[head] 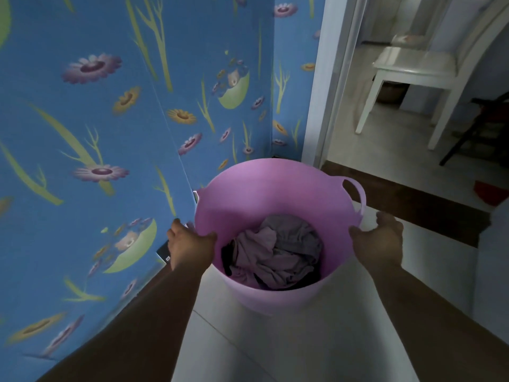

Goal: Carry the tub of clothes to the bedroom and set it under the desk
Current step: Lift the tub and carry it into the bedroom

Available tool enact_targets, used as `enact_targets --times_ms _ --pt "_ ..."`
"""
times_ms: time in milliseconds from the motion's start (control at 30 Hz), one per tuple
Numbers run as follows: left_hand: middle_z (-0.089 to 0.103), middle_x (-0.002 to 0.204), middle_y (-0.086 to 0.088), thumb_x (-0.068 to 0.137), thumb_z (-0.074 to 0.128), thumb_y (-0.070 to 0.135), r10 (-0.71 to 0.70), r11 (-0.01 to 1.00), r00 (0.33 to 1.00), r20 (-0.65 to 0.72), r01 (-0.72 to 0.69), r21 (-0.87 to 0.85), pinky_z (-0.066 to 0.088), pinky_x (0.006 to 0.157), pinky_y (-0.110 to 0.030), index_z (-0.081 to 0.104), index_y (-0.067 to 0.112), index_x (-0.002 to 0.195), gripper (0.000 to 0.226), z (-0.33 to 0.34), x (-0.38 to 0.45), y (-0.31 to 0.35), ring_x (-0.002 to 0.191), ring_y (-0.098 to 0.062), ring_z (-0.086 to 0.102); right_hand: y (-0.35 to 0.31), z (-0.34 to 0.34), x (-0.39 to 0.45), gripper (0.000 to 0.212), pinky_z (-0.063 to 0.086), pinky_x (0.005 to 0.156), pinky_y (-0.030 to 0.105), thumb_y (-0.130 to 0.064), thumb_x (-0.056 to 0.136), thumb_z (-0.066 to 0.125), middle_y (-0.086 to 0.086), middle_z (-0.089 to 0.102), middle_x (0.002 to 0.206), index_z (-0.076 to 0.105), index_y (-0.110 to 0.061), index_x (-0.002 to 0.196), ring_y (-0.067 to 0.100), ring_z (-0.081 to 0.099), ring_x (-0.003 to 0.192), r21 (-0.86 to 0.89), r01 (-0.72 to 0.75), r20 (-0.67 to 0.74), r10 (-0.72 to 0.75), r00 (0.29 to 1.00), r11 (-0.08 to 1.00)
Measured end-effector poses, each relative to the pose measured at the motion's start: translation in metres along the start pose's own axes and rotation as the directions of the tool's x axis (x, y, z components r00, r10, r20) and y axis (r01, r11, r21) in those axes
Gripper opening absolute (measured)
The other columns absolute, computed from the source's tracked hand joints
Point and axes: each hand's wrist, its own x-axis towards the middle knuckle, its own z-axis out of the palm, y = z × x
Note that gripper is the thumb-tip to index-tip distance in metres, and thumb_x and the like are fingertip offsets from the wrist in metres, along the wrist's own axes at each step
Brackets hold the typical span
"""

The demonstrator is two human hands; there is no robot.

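A pink plastic tub [248,194] stands on the pale tiled floor, close to a corner of the wall. Crumpled grey, lilac and dark clothes [275,252] lie in its bottom. A loop handle [358,191] sticks out at its right rim; the left handle is mostly hidden against the wall. My left hand [187,244] holds the left rim, thumb on the edge and fingers outside. My right hand [380,238] is at the right rim just below the handle, fingers spread, thumb by the edge.
Blue flowered wallpaper [82,133] runs close along the left. Ahead on the right is an open doorway with a white frame [322,106] and a dark threshold strip [399,205]. Beyond it stand a white chair [413,67], dark slanted legs [468,136] and a red object [490,194] on the floor.
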Motion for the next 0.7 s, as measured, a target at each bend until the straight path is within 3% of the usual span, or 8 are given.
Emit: enact_targets --times_ms 67,133,267,333,433,533,700 --pt "0.059 0.136 -0.019 0.077 0.079 0.021 -0.089 0.986 0.994 0.063 0.097 -0.139 0.056 0.096 -0.055 0.034 0.006 0.148 0.086 0.008 -0.001 -0.006 0.110 -0.039 0.065 0.012 0.005 0.004 0.085 0.053 0.096 0.057 -0.027 0.077 0.081 0.017 0.043 0.150 0.040 -0.010 0.150 0.044 0.053 0.127 0.022 -0.077 0.011 0.076 0.997 0.997" --pt "0.066 0.123 -0.020 0.079 0.076 0.014 -0.128 0.969 0.987 0.097 0.145 -0.198 0.058 0.092 -0.053 0.044 0.004 0.139 0.069 0.014 -0.004 -0.010 0.098 -0.038 0.067 0.021 0.009 0.004 0.091 0.051 0.099 0.055 -0.027 0.078 0.082 0.020 0.044 0.152 0.035 -0.008 0.154 0.045 0.053 0.129 0.070 -0.138 0.071 0.133 0.989 0.988" --pt "0.067 0.119 -0.017 0.084 0.072 0.015 -0.160 0.956 0.978 0.137 0.188 -0.225 0.058 0.094 -0.058 0.053 0.007 0.135 0.054 0.025 -0.003 -0.017 0.104 -0.042 0.066 0.030 0.017 0.008 0.091 0.047 0.107 0.057 -0.027 0.086 0.077 0.020 0.047 0.154 0.028 -0.006 0.160 0.042 0.051 0.133 0.167 -0.223 0.246 0.179 0.953 0.960" --pt "0.069 0.119 -0.017 0.087 0.070 0.019 -0.173 0.947 0.973 0.152 0.207 -0.245 0.060 0.090 -0.059 0.057 0.008 0.130 0.046 0.025 0.005 -0.019 0.102 -0.043 0.068 0.029 0.020 0.011 0.078 0.054 0.096 0.062 -0.027 0.090 0.073 0.015 0.054 0.144 0.037 -0.010 0.157 0.040 0.057 0.120 0.210 -0.278 0.319 0.203 0.926 0.937" --pt "0.071 0.119 -0.014 0.094 0.068 0.027 -0.214 0.917 0.954 0.212 0.271 -0.292 0.063 0.079 -0.055 0.059 0.015 0.130 0.039 0.022 0.019 -0.022 0.101 -0.039 0.069 0.025 0.025 0.013 0.051 0.060 0.082 0.056 -0.026 0.093 0.067 0.012 0.061 0.134 0.055 -0.022 0.142 0.038 0.061 0.111 0.261 -0.337 0.413 0.211 0.886 0.905" --pt "0.074 0.110 -0.010 0.097 0.068 0.032 -0.217 0.906 0.938 0.270 0.297 -0.303 0.063 0.073 -0.048 0.061 0.016 0.129 0.036 0.023 0.028 -0.029 0.095 -0.033 0.071 0.026 0.032 0.014 0.052 0.059 0.074 0.049 -0.022 0.093 0.065 0.012 0.062 0.135 0.054 -0.027 0.144 0.039 0.061 0.112 0.295 -0.386 0.464 0.222 0.857 0.874" --pt "0.076 0.104 -0.011 0.097 0.068 0.029 -0.215 0.895 0.906 0.364 0.332 -0.298 0.060 0.069 -0.042 0.058 0.016 0.121 0.029 0.027 0.031 -0.040 0.093 -0.035 0.073 0.032 0.034 0.018 0.052 0.057 0.078 0.052 -0.017 0.091 0.061 0.016 0.065 0.131 0.053 -0.028 0.141 0.041 0.062 0.113 0.303 -0.431 0.519 0.232 0.823 0.850"
